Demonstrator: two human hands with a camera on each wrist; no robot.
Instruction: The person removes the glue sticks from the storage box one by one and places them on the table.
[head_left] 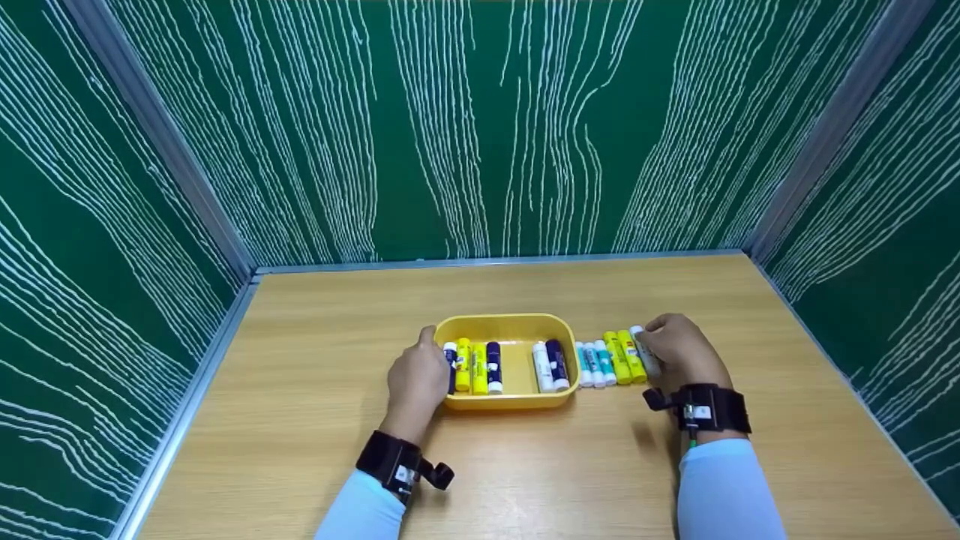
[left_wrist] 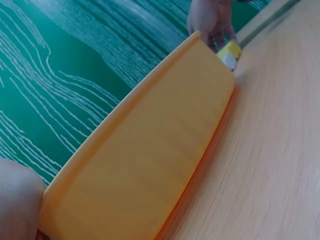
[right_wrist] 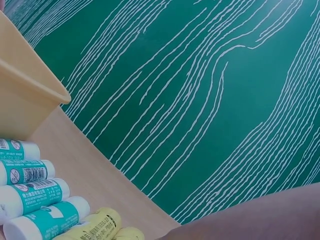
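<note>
- Nearest us, two pale blue fabric sleeves (head_left: 727,491) reach in over a light wood-grain tabletop (head_left: 525,472), one either side of the work, presumably so both hands have room.
- Just beyond, black wrist straps (head_left: 388,456) circle both wrists, clear of the fingers.
- Here's the left hand (head_left: 418,375), gripping the left end of a yellow rounded-corner plastic box (head_left: 506,403); a steadying hold, I'd say, since a box this light could slide. Its fingertips are mostly hidden.
- Inside that box, in two clusters: at the left, dark-blue-and-white tubes (head_left: 493,369) flank two yellow cylindrical tubes (head_left: 479,369); at the right, a white cylindrical tube (head_left: 543,367) lies beside a dark purple cylindrical tube (head_left: 556,364). A bare gap separates them. All point roughly front to back, which probably suits side-by-side packing.
- Outside, right of the box, a tidy row: four teal-and-white labelled tubes (head_left: 592,365) nearest its wall, then two yellow labelled tubes (head_left: 625,357), lined up close, likely to stop them rolling.
- And at the row's outer end, the right hand (head_left: 684,349) is on a whitish cylindrical tube (head_left: 645,351), tilted alongside its neighbours. Pinching or merely pressing? I can't tell; the palm side is hidden.
- Farthest back, green panels with wavy white lines (head_left: 555,135) close off the table.
</note>
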